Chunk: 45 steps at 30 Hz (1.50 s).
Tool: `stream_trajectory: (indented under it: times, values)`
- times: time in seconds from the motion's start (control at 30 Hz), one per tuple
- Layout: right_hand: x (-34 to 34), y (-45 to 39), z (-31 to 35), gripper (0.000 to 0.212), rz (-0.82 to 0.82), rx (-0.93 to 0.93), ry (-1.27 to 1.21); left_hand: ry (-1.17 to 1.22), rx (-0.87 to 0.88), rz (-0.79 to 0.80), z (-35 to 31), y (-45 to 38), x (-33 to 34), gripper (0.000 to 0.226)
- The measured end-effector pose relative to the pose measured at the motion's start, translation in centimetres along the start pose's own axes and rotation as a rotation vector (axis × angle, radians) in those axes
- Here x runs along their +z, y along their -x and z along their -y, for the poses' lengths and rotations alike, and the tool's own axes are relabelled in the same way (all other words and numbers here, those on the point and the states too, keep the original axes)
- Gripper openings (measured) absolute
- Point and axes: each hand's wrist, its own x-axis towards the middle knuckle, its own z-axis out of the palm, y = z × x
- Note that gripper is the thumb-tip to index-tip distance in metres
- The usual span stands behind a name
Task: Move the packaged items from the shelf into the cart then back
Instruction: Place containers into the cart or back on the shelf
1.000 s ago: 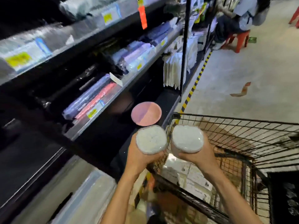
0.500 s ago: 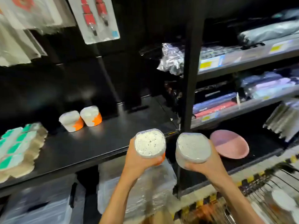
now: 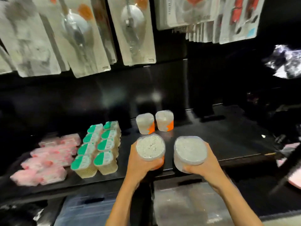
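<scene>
You hold one clear tub in each hand over the front edge of the black shelf [image 3: 219,139]. Your left hand [image 3: 143,163] has its grip wrapped around the left tub [image 3: 150,147], fingers curled across the side nearest you; your right hand [image 3: 206,165] grips the right tub [image 3: 189,150] the same way from below and from its 4 o'clock side. Both tubs stand roughly upright, lids facing the camera, long axes running top to bottom, and they sit close beside each other without clearly touching.

The relation that matters: the two orange-labelled tubs [image 3: 154,122] already on the shelf stand at 12 o'clock from your left grip, just beyond it, side by side. Bare shelf lies between them and your hands, and more opens out toward 2 o'clock from your right grip. Judging by this, you are on the return leg, and each tub likely goes down in front of the standing pair. The left hand is the nearer one.

At 9 o'clock, the green-lidded packs [image 3: 99,149] sit in two rows; pink packs [image 3: 48,159] lie further left. Carded utensils [image 3: 133,30] hang overhead, well above the tubs.
</scene>
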Motion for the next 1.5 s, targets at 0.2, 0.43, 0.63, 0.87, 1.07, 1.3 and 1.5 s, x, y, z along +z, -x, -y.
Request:
stream_trajectory:
  times: [0.2, 0.43, 0.63, 0.87, 1.07, 1.3, 1.5]
  values:
    - [4.7, -1.8, -0.8, 0.079, -0.017, 0.062, 0.028, 0.036, -0.011, -0.003, 3.6, -2.7, -2.4, 0.059]
    - [5.3, -3.6, -1.3, 0.072, -0.014, 0.120, 0.034, 0.083, -0.075, 0.012, 7.3, -5.5, -2.0, 0.061]
    - [4.6, -5.5, -1.5, 0.070, -0.035, 0.132, 0.047, 0.069, -0.150, -0.004, 9.2, -6.9, -1.1, 0.065]
    - [3.3, -7.2, -1.8, 0.069, -0.016, 0.147, 0.027, 0.046, -0.166, -0.051, 11.1, -8.0, 0.0, 0.070]
    - [2.9, -8.1, -3.2, 0.076, -0.020, 0.202, 0.026, 0.056, -0.173, -0.073, 11.3, -9.5, 0.2, 0.068]
    - [2.7, -9.6, -3.7, 0.063, 0.015, 0.181, 0.079, 0.033, -0.297, -0.169, 12.0, -10.4, 0.3, 0.086]
    - [2.3, -9.9, -4.3, 0.064, 0.029, 0.187, 0.096, 0.012, -0.296, -0.184, 12.1, -10.8, 0.5, 0.087]
